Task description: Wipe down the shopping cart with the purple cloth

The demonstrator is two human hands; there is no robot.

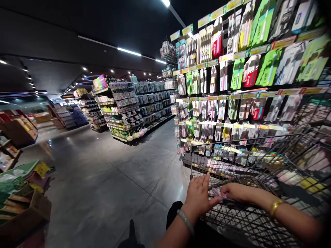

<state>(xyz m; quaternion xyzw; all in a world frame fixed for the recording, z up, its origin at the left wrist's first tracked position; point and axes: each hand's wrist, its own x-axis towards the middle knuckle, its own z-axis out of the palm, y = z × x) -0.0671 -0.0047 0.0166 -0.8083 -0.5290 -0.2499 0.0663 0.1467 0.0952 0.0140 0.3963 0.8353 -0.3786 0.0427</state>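
Observation:
My left hand (199, 194), with a pale bangle on the wrist, lies flat on the near end of a wire shopping cart (258, 162), fingers stretched forward and open. My right hand (234, 192), with a gold bangle on its wrist, reaches in from the right across the cart's wire flap. Its fingers are curled over a small pale pink thing (216, 193) that I cannot make out. The two hands almost touch. Flat pink and yellow packets (307, 172) lie in the cart's basket.
A tall rack of hanging packaged goods (248, 75) stands close on the right, just beyond the cart. A grey tiled aisle (116, 179) runs ahead and left. Shelf units (121, 106) stand mid-distance. Low display boxes (23, 193) sit at the left edge.

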